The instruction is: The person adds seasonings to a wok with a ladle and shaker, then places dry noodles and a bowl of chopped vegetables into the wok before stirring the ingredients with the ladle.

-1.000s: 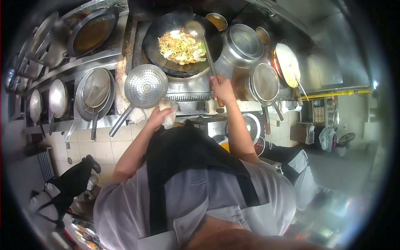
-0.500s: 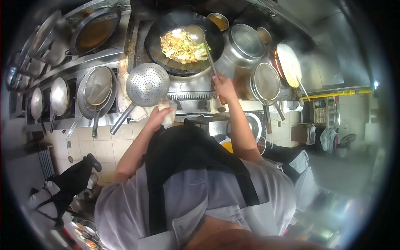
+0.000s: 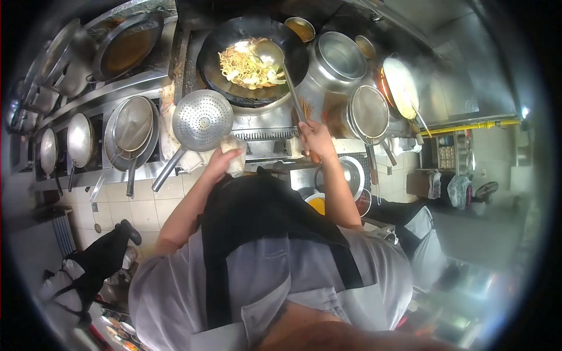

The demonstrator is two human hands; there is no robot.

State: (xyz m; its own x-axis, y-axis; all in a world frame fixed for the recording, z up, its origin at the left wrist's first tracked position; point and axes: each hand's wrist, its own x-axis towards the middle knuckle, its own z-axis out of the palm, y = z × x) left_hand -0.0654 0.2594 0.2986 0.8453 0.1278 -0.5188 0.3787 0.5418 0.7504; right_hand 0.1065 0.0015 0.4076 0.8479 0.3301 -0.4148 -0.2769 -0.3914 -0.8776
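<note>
My right hand (image 3: 317, 140) grips the wooden-ended handle of a metal ladle (image 3: 270, 53). The ladle's bowl rests in the food at the upper right of the noodles and vegetables (image 3: 249, 65). These lie in a large black wok (image 3: 208, 64) on the stove. My left hand (image 3: 220, 162) is closed round a folded, pale cloth (image 3: 236, 155), in front of the stove's near edge. Just above and left of that hand lies a perforated strainer (image 3: 202, 120), its handle pointing down and left.
Several pans and strainers (image 3: 134, 126) stand on the left. A metal pot (image 3: 342, 55), a wire strainer (image 3: 370, 112) and a bright, pale-filled pan (image 3: 401, 86) are on the right. Parts of other people (image 3: 105, 248) show at lower left and right.
The whole view has shifted slightly, moving most things a little leftward. The noodles lie in a somewhat different heap, with the ladle still among them. Both hands keep their hold.
</note>
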